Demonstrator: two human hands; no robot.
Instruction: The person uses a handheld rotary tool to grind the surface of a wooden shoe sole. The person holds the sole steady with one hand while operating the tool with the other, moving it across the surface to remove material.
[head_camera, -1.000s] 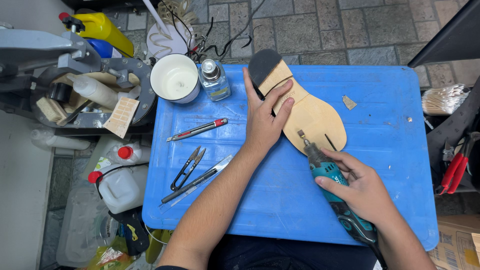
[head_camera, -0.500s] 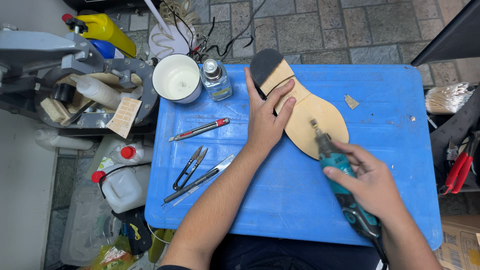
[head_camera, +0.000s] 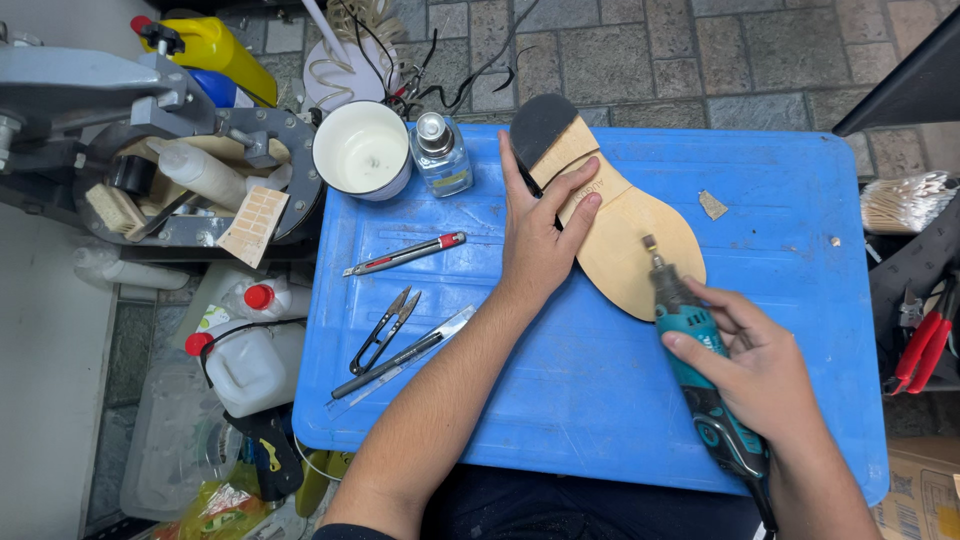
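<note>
The left hand (head_camera: 538, 235) lies flat and open, palm down, fingers spread over the waist of a tan leather shoe sole (head_camera: 625, 235), pressing it to the blue bench (head_camera: 780, 330); the right hand (head_camera: 765, 375) is curled closed around the teal body of a rotary tool (head_camera: 700, 370), whose small bit touches the sole near its broad front edge; the sole lies bottom up and aslant, its dark heel (head_camera: 540, 125) at the far edge of the bench, its toe pointing toward the right hand.

Left of the left hand lie a red-tipped utility knife (head_camera: 405, 254), a pair of thread snips (head_camera: 385, 328) and a long flat blade (head_camera: 405, 353), all apart from one another; at the far left corner stands a white cup (head_camera: 362, 150) with a small clear glass bottle (head_camera: 440, 155) just beside it; a small leather scrap (head_camera: 712, 205) lies well right of the sole; off the bench to the left are a grey metal machine (head_camera: 140, 120), a yellow bottle (head_camera: 215, 50) and white jugs with red caps (head_camera: 245, 355); red-handled pliers (head_camera: 925, 345) hang at the right.
</note>
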